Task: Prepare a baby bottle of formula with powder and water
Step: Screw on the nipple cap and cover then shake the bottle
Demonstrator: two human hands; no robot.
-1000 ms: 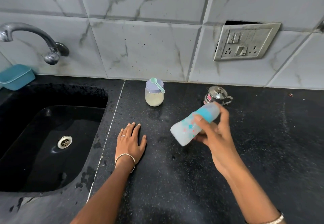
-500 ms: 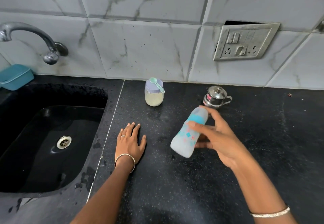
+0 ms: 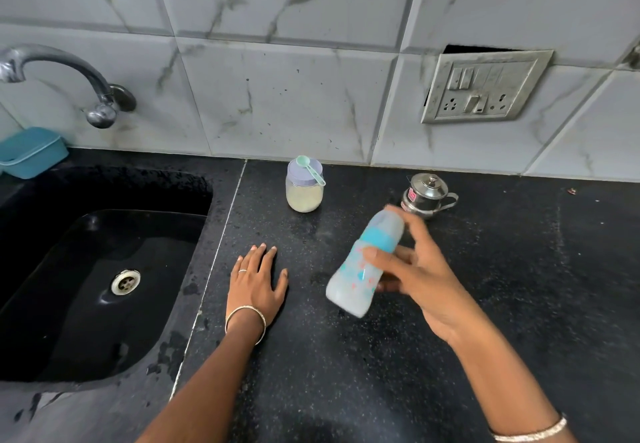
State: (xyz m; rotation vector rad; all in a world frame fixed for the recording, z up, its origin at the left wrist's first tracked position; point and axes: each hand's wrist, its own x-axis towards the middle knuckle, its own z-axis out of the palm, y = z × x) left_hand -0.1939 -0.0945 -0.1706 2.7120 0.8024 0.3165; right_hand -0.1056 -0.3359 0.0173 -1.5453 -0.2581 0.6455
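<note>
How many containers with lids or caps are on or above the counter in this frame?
3: a powder jar near the back wall with a scoop on its lid, a steel pot to its right, and the baby bottle tilted in the right hand.

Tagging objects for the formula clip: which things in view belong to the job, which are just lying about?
Job:
baby bottle, in right hand
powder jar
scoop
steel pot, possibly

Lying about:
tap
sink
blue tub
switch plate
</note>
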